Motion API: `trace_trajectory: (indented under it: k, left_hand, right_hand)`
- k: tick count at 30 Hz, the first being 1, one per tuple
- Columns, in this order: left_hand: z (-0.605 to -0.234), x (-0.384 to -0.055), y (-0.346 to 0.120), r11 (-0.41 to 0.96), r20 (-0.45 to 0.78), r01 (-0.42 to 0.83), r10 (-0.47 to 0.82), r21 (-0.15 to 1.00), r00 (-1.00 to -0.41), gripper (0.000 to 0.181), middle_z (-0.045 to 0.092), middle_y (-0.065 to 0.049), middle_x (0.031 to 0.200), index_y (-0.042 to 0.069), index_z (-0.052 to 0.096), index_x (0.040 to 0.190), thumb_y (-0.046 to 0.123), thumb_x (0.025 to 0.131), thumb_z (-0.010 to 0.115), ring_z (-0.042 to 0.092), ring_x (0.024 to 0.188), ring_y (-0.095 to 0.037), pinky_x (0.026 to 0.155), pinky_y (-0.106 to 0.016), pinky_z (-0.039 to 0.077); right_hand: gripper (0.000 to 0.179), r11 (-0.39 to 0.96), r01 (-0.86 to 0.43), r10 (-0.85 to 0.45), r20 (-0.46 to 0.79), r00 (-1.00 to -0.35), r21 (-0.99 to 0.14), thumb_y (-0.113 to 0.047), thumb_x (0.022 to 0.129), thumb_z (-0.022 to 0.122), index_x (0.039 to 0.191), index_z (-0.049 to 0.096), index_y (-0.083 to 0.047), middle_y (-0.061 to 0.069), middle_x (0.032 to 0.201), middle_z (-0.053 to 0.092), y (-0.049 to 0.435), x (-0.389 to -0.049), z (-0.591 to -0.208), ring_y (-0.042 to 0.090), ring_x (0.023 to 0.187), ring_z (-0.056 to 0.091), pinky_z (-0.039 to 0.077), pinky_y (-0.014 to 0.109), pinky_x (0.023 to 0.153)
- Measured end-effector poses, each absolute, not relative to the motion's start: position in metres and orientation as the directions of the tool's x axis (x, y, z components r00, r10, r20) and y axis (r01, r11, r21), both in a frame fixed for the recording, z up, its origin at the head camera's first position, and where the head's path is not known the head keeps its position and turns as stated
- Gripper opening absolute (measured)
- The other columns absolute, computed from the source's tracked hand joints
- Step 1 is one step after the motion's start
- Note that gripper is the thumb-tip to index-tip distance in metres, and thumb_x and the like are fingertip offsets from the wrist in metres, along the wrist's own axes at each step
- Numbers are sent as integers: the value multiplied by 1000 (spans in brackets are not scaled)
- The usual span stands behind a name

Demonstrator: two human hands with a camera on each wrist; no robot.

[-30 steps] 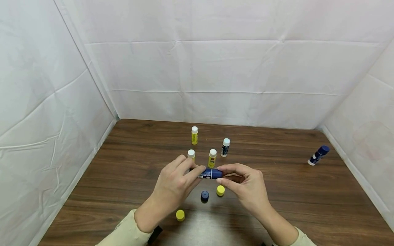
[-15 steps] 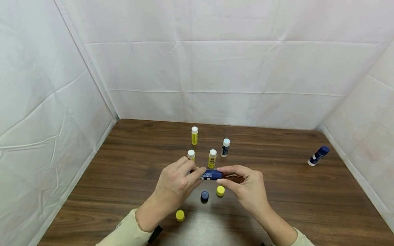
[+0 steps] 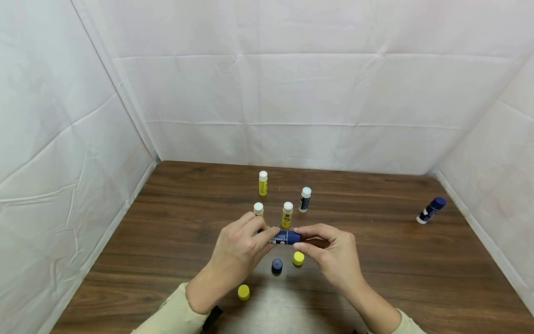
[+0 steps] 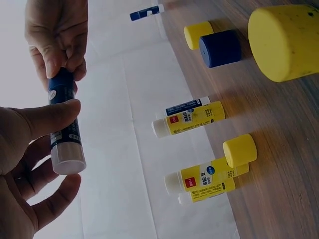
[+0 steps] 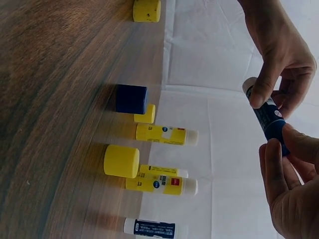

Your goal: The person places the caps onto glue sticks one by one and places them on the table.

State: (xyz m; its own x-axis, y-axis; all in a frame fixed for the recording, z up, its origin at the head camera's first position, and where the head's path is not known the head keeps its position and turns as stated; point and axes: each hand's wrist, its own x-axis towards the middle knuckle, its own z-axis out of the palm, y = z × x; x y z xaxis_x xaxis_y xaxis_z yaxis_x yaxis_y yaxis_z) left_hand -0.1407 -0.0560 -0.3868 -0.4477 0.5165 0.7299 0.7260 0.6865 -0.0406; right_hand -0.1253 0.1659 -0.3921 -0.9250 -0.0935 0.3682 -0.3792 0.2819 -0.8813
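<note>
A navy glue stick (image 3: 284, 237) lies level in the air between both hands, its cap on. My left hand (image 3: 239, 241) grips its body; in the left wrist view its white end (image 4: 68, 159) pokes out past the thumb. My right hand (image 3: 333, 250) pinches the navy cap end between thumb and fingers. Just behind the hands stand yellow glue sticks with white tops, one (image 3: 287, 215) in the middle and one (image 3: 258, 208) partly hidden by my left hand. Below the held stick, a loose navy cap (image 3: 277, 266) and a yellow cap (image 3: 298, 259) sit on the table.
Farther back stand another yellow glue stick (image 3: 263, 183) and a navy one with a white top (image 3: 305, 200). A capped navy glue stick (image 3: 431, 210) stands far right. Another yellow cap (image 3: 244, 292) is near my left forearm. White cloth walls (image 3: 300, 93) surround the wooden table (image 3: 396, 260).
Over the last second both hands stay almost in place on the navy glue stick, which has dipped very slightly. Nothing on the table has moved.
</note>
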Motion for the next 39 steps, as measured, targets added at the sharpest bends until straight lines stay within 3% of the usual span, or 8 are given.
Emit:
trace_trajectory:
  k: [5,27,39]
  left_hand:
    - [-387,-140,-56,689,712,725,519,-21,-473,32,62,4,83,16,81,99,19,71,95,56,78,-10,62,-17,52]
    - [-390,-140,-57,672,723,741,505,14,-471,32,65,5,90,16,80,100,18,71,95,57,81,-10,65,-18,54]
    - [-391,-141,-58,663,703,740,476,109,-529,25,68,3,96,15,79,101,14,78,90,60,87,-10,69,-19,55]
  right_hand:
    - [25,280,-388,-111,372,-922,-878,-3,77,86,98,80,-14,2,94,77,167,-125,-391,20,78,76,62,30,67]
    - [25,221,-373,-163,343,-925,-901,-2,81,84,102,77,-14,3,101,74,169,-126,-393,19,88,74,62,33,75]
    - [23,284,-374,-174,336,-926,-883,-4,83,83,103,76,-15,2,101,74,189,-128,-380,20,86,74,62,31,73]
